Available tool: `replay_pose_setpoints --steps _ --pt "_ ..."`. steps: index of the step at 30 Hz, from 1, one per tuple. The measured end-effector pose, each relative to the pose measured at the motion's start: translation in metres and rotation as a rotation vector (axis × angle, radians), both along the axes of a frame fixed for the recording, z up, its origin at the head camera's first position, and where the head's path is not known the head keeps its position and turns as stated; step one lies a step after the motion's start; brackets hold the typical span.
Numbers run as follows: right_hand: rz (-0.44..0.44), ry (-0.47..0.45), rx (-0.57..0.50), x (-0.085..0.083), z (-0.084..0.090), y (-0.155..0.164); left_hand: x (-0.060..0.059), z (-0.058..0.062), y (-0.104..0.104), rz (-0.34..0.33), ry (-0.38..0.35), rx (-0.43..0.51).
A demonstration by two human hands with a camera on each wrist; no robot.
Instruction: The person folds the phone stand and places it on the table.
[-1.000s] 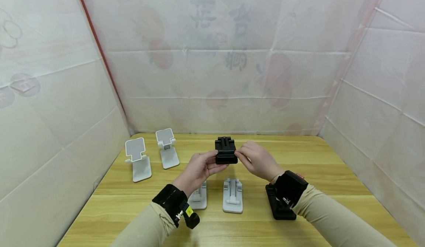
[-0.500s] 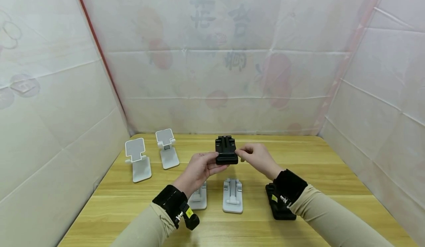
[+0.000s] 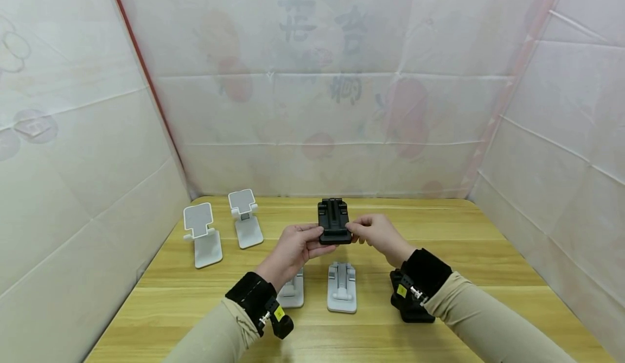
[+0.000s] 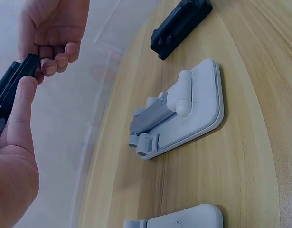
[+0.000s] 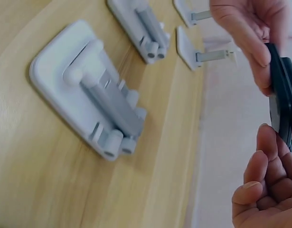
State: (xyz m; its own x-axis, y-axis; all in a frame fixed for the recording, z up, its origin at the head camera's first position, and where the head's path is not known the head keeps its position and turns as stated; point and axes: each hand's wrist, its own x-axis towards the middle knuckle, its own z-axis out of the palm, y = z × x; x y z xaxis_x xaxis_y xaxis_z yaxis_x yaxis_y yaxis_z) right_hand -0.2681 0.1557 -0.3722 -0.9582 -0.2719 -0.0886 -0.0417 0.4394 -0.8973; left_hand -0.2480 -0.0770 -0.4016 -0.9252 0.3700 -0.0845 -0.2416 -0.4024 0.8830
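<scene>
A folded black phone stand (image 3: 333,216) is held up above the middle of the table. My left hand (image 3: 295,246) grips its left side, thumb on the front and fingers behind. The thumb and fingertips of my right hand (image 3: 378,235) pinch its lower right edge, the other fingers curled in the left wrist view. Below the hands lie two folded white phone stands, one white stand (image 3: 342,290) in full view and another white stand (image 3: 292,293) partly hidden by my left wrist. Under my right wrist lies a second black phone stand (image 3: 416,313), partly covered.
Two unfolded white phone stands, a nearer one (image 3: 208,249) and a farther one (image 3: 249,231), stand upright at the table's left rear. The wooden table (image 3: 469,309) ends at a pale cloth wall (image 3: 371,113), with more cloth on both sides.
The held black stand has tilted so that more of its front face shows, and it has shifted slightly right. My right hand has dropped a little along its right edge.
</scene>
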Motion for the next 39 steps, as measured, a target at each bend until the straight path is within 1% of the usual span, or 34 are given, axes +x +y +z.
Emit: replay_pose_setpoints --steps 5,14,18,21,24,27,30,33,36,39 --pt "0.009 -0.051 -0.059 -0.001 -0.002 0.0 -0.002 -0.002 0.001 -0.001 0.002 -0.018" --pt "0.036 -0.154 -0.096 -0.002 -0.004 0.0 -0.001 -0.001 0.003 -0.004 -0.007 -0.051" --pt "0.026 -0.157 -0.091 -0.003 -0.006 -0.002 -0.001 0.0 0.003 -0.004 -0.014 -0.057" --pt "0.01 -0.149 -0.089 -0.004 -0.006 -0.001 -0.001 0.0 0.003 -0.019 -0.018 -0.061" --pt "0.003 -0.136 -0.095 -0.006 -0.005 0.003 -0.002 -0.001 0.001 -0.036 -0.007 -0.08" --pt "0.01 -0.114 -0.091 -0.01 -0.004 0.013 -0.003 -0.003 -0.005 -0.035 0.008 -0.103" --pt "0.003 -0.102 -0.076 -0.016 -0.006 0.029 -0.002 -0.005 -0.017 -0.012 0.018 -0.12" --pt "-0.021 -0.105 -0.033 -0.023 -0.011 0.05 -0.003 -0.008 -0.031 0.03 0.011 -0.135" --pt "-0.04 -0.112 0.017 -0.029 -0.018 0.071 -0.005 -0.012 -0.046 0.105 -0.003 -0.157" --pt "-0.053 -0.125 0.054 -0.033 -0.025 0.088 -0.007 -0.016 -0.063 0.206 -0.033 -0.168"
